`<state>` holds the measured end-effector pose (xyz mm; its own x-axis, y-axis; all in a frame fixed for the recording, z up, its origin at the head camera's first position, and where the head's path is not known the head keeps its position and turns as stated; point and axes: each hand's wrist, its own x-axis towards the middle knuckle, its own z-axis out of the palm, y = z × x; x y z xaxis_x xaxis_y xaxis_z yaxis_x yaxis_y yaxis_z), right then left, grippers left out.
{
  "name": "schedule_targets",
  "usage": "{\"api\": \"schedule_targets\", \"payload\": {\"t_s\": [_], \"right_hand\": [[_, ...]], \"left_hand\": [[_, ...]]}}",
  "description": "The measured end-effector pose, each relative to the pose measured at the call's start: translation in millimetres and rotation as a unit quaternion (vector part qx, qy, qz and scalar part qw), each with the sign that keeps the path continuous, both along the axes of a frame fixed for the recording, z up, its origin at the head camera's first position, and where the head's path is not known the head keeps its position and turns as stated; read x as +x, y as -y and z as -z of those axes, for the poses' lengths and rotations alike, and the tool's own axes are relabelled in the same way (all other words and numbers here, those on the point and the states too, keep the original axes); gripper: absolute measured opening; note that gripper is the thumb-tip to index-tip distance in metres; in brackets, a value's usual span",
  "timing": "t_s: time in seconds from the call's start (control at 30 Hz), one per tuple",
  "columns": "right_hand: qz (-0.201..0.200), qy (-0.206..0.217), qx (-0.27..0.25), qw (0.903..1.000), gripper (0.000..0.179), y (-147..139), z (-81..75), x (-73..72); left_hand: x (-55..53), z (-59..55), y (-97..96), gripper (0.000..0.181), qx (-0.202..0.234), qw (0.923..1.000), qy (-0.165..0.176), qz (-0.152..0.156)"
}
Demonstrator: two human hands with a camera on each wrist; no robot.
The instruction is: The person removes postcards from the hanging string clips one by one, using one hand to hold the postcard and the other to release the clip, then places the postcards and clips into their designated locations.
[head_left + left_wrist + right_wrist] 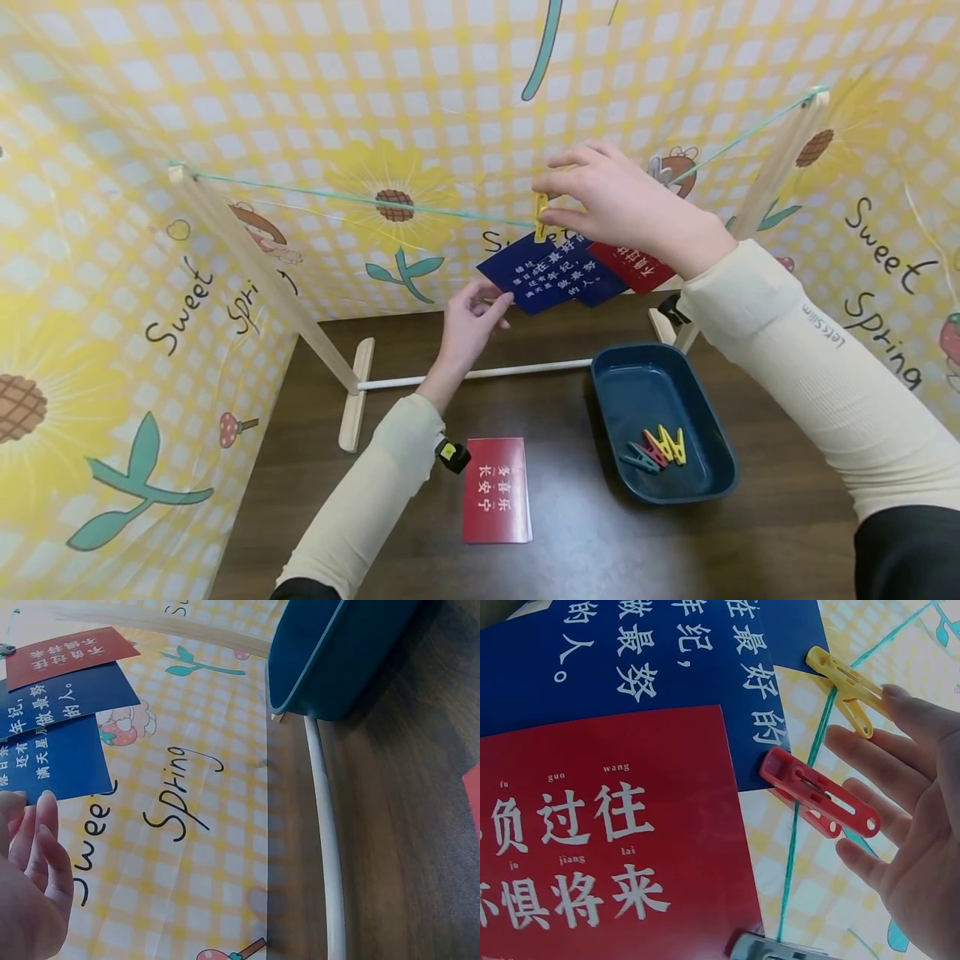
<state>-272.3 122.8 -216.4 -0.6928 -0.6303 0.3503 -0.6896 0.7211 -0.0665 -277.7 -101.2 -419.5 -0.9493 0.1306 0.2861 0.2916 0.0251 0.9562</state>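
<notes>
My right hand (622, 196) pinches a yellow clothespin (847, 679) between thumb and fingers, at the green line (825, 724) and the top edge of a dark blue card (517, 271). Below, my left hand (474, 321) holds that card by its lower edge, the fingertips (46, 801) right at the border. A second blue card (97, 694) hangs beside it, partly overlapped, with a red clothespin (821, 791) on the line. Further right hangs a red card (633, 265) with white lettering, a grey clothespin (780, 949) at its top.
Wooden posts (262, 275) carry the line, joined low down by a white rod (525, 367). A dark blue tray (723, 467) with several clothespins (654, 450) stands at right on the brown surface. A stack of red cards (495, 492) lies in front. Yellow checked cloth (450, 100) stands behind.
</notes>
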Motion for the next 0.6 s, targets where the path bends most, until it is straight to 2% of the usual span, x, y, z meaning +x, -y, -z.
{"api": "schedule_targets", "payload": {"t_s": [0.27, 0.6], "right_hand": [[-0.008, 0.006, -0.017, 0.9998, 0.032, -1.4, 0.8, -2.4], [-0.011, 0.06, -0.039, 0.9974, 0.024, -4.3, -2.8, -1.4]], "left_hand": [[0.1, -1.9, -2.9, 0.014, -0.009, 0.9994, -0.03, -0.014], [-0.2, -1.8, -2.8, 0.012, -0.014, 0.9979, -0.058, -0.024]]}}
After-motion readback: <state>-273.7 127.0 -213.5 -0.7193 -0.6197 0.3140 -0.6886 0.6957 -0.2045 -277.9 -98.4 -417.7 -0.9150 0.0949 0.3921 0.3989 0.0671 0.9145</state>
